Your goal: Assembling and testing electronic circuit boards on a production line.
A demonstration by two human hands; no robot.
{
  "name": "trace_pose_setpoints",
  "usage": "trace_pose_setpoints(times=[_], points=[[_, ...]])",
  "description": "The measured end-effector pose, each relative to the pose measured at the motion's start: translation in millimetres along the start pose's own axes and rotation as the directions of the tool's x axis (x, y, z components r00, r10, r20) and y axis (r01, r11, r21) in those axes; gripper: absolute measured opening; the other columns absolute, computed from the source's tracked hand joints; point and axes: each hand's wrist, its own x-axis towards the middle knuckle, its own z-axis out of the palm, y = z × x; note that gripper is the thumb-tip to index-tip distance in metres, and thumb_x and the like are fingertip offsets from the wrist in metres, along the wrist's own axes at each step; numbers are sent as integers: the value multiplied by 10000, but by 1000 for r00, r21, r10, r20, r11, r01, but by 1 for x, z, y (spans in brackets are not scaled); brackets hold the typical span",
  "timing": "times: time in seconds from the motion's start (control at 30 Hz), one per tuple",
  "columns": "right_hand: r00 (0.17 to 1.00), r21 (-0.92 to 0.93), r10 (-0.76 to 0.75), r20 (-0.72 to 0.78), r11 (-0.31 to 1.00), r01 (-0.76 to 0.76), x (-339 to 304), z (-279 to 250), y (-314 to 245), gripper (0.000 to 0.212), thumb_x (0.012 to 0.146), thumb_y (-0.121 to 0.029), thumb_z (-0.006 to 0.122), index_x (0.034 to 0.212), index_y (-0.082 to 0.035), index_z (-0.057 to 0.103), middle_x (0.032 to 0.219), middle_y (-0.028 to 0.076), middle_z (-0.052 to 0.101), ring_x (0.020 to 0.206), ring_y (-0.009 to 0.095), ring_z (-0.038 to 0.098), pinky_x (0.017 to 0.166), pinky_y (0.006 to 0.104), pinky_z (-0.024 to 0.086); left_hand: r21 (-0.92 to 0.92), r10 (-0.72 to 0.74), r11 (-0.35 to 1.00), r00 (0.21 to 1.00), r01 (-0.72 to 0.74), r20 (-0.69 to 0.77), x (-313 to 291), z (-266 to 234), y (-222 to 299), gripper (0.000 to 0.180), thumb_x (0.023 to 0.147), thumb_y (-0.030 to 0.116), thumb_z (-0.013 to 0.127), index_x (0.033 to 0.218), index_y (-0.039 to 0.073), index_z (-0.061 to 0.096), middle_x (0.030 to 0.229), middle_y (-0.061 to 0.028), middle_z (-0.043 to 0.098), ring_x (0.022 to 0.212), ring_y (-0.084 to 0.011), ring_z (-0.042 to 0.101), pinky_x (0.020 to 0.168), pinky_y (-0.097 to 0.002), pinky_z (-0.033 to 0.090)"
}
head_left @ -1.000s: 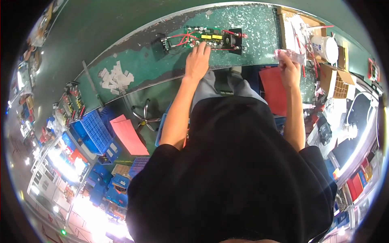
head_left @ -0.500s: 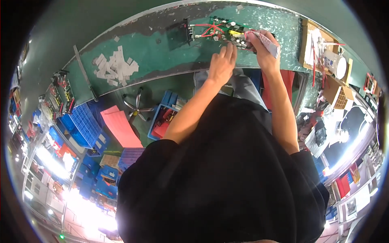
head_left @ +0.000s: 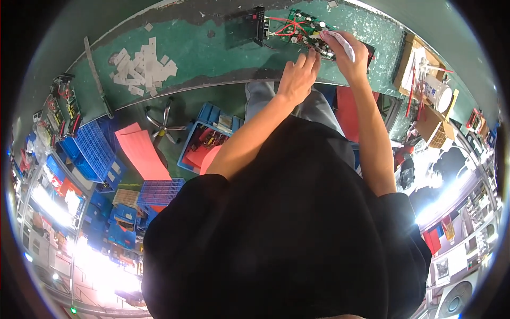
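A green circuit board [head_left: 297, 38] crowded with parts lies on the workbench at the top. Red wires [head_left: 287, 25] link it to an upright black panel [head_left: 259, 25] at its left. My right hand [head_left: 350, 56] is closed round a white, crumpled, tube-like thing [head_left: 345, 43] with reddish marks, its narrow end over the board. By the board's near edge is my left hand [head_left: 298, 80], its fingers extended and slightly bent with nothing seen in them. Whether its fingertips touch the board, I cannot tell.
White paper-like pieces [head_left: 144, 69] are heaped on the bench [head_left: 196, 53] at left, beside a metal strip [head_left: 97, 77]. A cardboard box [head_left: 406, 64] and a white container [head_left: 438, 91] stand at right. Below the bench are a blue bin [head_left: 188, 143] and a chair base [head_left: 164, 127].
The view has shifted a little. My right hand has moved the tube-like thing inward over the board and tilted it differently. My left hand remains by the near edge.
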Motion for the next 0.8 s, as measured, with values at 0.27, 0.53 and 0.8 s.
trace_pose_setpoints(times=[0.27, 0.53, 0.8], points=[[965, -143, -255, 62, 954, 262, 3, 5, 15, 264, 872, -280, 650, 912, -20, 677, 795, 161, 664, 722, 331, 643, 653, 366, 500, -9, 15, 1000, 1000, -15, -1, 0, 5, -1, 803, 614, 228, 775, 1328, 29, 467, 1337, -97, 424, 1062, -213, 474, 652, -314, 491], [937, -195, -339, 83, 917, 349, 3, 11, 27, 202, 879, -216, 646, 923, -19, 665, 806, 145, 661, 706, 310, 645, 628, 347, 496, 15, 16, 1000, 1000, -15, -14, 0, 12, 1, 870, 591, 275, 810, 1341, 28, 444, 1341, -108, 410, 1094, -232, 467, 673, -317, 495], [926, -209, -372, 65, 902, 378, -1, 15, 24, 190, 880, -196, 641, 918, -11, 650, 804, 149, 661, 712, 325, 645, 627, 354, 504, 5, 1, 1000, 1000, -1, -9, -1, 13, 3, 870, 599, 280, 810, 1344, 22, 443, 1364, -120, 405, 1134, -245, 458, 700, -329, 492]])
